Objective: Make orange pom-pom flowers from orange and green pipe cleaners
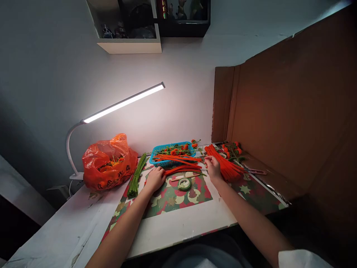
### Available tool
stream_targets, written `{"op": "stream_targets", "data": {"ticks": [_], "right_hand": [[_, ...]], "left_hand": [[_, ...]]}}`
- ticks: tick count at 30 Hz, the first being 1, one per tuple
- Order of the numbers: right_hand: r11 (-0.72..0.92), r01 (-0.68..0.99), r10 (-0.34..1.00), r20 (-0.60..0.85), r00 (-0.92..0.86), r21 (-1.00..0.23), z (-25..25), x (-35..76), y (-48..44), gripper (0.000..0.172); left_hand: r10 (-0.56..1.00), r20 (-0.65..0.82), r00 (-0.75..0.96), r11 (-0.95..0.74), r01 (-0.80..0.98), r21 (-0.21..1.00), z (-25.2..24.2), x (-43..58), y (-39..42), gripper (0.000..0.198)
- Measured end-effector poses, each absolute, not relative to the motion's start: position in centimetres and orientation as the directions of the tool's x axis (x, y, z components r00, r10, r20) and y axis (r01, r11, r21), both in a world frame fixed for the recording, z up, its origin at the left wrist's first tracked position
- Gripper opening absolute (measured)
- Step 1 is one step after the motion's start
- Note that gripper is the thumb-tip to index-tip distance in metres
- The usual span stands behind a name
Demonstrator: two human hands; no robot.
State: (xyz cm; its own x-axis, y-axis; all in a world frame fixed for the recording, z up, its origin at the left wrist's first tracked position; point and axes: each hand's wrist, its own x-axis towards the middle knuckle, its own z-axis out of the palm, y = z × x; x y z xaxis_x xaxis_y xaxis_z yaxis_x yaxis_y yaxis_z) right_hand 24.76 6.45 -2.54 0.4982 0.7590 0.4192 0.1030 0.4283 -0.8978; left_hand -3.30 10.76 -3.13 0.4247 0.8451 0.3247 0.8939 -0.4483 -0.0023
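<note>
My left hand (pixel 155 179) rests on the patterned mat with its fingers curled over the left end of a small bunch of orange pipe cleaners (pixel 182 169). My right hand (pixel 213 167) is closed in a pinch by the right ends of these strands; what sits between its fingertips is too small to make out. Just beyond it lies a thick bundle of orange pipe cleaners (pixel 230 168). Between the hands are a roll of green tape (pixel 184 184) and a thin wooden stick (pixel 185 178). More loose orange pipe cleaners (pixel 178 158) lie across the basket's front.
A blue basket (pixel 153 160) holds green stems with orange flower heads. Left of it are a bundle of green pipe cleaners (pixel 137 178), an orange plastic bag (pixel 108 163) and a clip lamp (pixel 124 103). Scissors (pixel 257 171) and orange flowers (pixel 237 149) lie right, beside a cardboard wall (pixel 279 111).
</note>
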Motion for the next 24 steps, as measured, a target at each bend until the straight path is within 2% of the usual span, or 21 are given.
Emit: {"op": "stream_targets", "data": {"ticks": [5, 10, 15, 24], "right_hand": [[0.420, 0.225, 0.786, 0.476, 0.395, -0.879, -2.7, 23.3, 5.5, 0.013], [0.472, 0.356, 0.817, 0.552, 0.168, -0.806, -2.8, 21.6, 4.3, 0.009], [0.510, 0.440, 0.828, 0.561, -0.017, -0.739, -3.5, 20.5, 3.9, 0.008], [0.488, 0.506, 0.834, 0.551, -0.029, -0.712, -3.5, 21.0, 4.1, 0.011]], "left_hand": [[0.831, 0.346, 0.436, -0.459, 0.888, -0.016, -2.9, -3.8, 10.5, 0.028], [0.809, 0.388, 0.443, -0.481, 0.876, 0.004, -3.0, -3.9, 10.5, 0.025], [0.797, 0.362, 0.484, -0.520, 0.854, 0.003, -2.8, -4.4, 10.1, 0.021], [0.834, 0.386, 0.394, -0.440, 0.897, 0.037, -2.9, -4.5, 9.7, 0.024]]}}
